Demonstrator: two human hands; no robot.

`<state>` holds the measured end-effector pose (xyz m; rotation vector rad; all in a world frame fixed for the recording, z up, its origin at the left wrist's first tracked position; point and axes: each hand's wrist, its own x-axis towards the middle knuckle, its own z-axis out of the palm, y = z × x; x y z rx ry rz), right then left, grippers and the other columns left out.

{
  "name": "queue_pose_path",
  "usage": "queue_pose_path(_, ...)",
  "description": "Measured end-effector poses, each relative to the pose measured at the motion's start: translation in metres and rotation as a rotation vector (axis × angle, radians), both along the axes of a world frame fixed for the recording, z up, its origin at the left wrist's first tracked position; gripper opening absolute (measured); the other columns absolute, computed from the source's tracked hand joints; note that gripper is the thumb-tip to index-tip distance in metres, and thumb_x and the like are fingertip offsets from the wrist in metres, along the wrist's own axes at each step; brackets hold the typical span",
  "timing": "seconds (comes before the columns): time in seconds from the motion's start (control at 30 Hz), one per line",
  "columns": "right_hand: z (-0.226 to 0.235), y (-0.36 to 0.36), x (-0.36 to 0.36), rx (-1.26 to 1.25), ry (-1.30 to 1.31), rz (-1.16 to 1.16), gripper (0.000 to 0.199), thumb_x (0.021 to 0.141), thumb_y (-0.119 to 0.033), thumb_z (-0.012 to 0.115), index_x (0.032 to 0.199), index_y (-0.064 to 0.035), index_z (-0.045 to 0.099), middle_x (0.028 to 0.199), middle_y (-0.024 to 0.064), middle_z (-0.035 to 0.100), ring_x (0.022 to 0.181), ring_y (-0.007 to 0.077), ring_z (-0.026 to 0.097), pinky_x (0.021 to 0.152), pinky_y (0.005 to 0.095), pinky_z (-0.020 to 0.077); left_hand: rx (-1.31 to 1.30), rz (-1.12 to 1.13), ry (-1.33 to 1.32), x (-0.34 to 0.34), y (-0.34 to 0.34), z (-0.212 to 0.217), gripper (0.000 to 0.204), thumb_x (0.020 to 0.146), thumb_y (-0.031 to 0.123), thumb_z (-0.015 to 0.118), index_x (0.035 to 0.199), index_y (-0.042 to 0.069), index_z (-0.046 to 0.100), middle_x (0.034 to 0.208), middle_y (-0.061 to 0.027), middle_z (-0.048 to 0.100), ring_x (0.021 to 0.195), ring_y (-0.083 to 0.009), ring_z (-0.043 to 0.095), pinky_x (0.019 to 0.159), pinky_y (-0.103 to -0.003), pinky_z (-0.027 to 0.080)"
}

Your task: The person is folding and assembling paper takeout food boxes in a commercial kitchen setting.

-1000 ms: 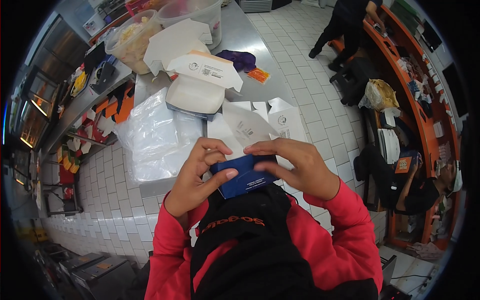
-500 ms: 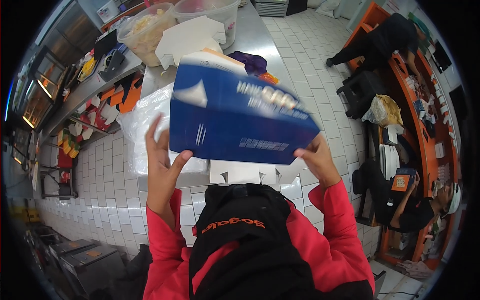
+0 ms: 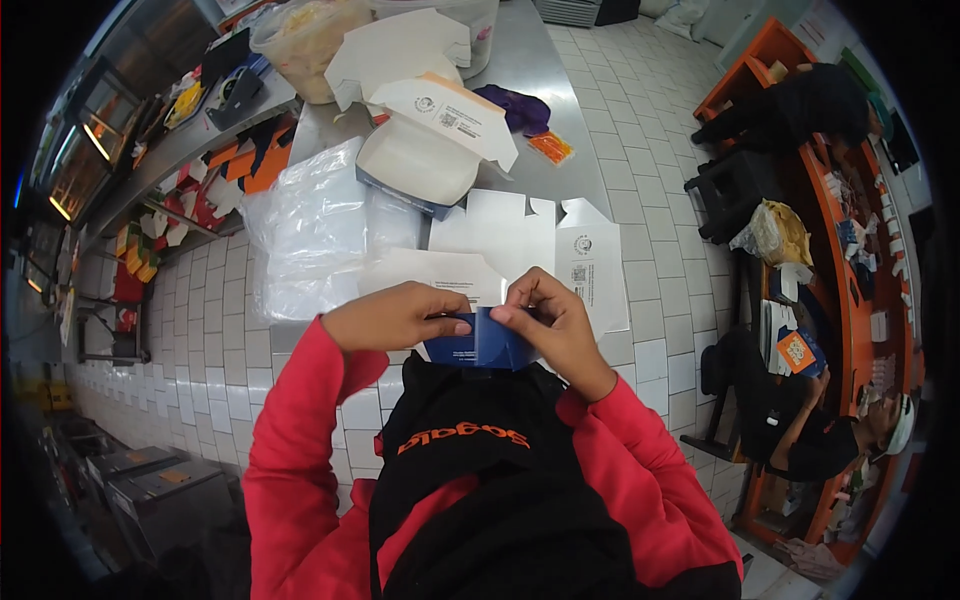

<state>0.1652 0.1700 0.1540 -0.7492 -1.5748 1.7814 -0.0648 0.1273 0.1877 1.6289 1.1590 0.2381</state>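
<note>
Both hands pinch a blue cardboard box blank (image 3: 480, 343) close to the chest, below the steel table (image 3: 560, 75) edge. The left hand (image 3: 395, 315) clamps its left side, the right hand (image 3: 550, 325) its right; the blank's long axis runs between them.

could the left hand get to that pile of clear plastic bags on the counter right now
Probably yes. The clear plastic bags lie just ahead of the left hand with nothing between, but it is pinching the blue carton.
</note>
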Motion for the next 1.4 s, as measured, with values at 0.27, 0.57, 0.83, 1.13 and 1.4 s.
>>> queue_pose_path(0.27,0.009,-0.009,-0.009,0.603,-0.275,-0.399,0.021,0.081,-0.004,0.074,0.082,-0.0016,0.053,0.075,0.0029,0.051,0.067,0.0116,0.05,0.061,0.0263,0.0419,-0.451,0.225,-0.336,0.001,0.0,-0.02,0.028,0.097,0.021,0.06,0.112,-0.001,0.064,0.091,0.003,0.064,0.085,-0.0049,0.054,0.081,-0.022,0.042)
queue_pose_path(0.57,0.01,-0.006,0.003,0.609,-0.235,0.008,0.021,0.082,-0.014,0.075,0.09,-0.0018,0.059,0.085,0.0073,0.051,0.082,0.021,0.054,0.068,0.0304,0.0444,-0.204,0.14,-0.408,0.003,-0.005,-0.032,0.022,0.095,0.017,0.06,0.11,0.003,0.068,0.096,-0.0022,0.066,0.088,-0.01,0.059,0.085,-0.025,0.045)
queue_pose_path(0.83,0.021,0.015,0.02,0.244,-0.418,0.136,0.028,0.085,-0.019,0.074,0.072,-0.0011,0.057,0.061,0.0008,0.048,0.059,0.0065,0.044,0.056,0.0236,0.0356,0.202,0.201,-0.263,-0.009,-0.033,0.016,0.034,0.088,0.012,0.069,0.12,0.004,0.062,0.105,-0.0078,0.066,0.104,-0.0177,0.06,0.103,-0.034,0.038)
queue_pose_path(1.13,0.026,0.016,0.008,0.232,-0.178,0.181,0.037,0.085,-0.012,0.071,0.061,-0.0028,0.045,0.057,-0.0016,0.037,0.056,0.0067,0.033,0.052,0.0278,0.0259,0.796,0.692,0.233,0.025,-0.066,0.016,0.02,0.071,0.018,0.079,0.08,0.009,0.064,0.088,0.0017,0.055,0.082,-0.018,0.058,0.107,-0.047,0.027)
queue_pose_path(1.4,0.04,0.02,-0.009,0.436,-0.055,0.395,0.03,0.077,-0.01,0.078,0.062,-0.002,0.053,0.056,0.0038,0.044,0.054,0.0146,0.041,0.053,0.0311,0.0293,0.743,0.612,0.164,0.042,-0.076,0.028,0.022,0.068,0.012,0.081,0.082,0.01,0.065,0.078,0.0035,0.058,0.074,-0.015,0.059,0.112,-0.051,0.026)
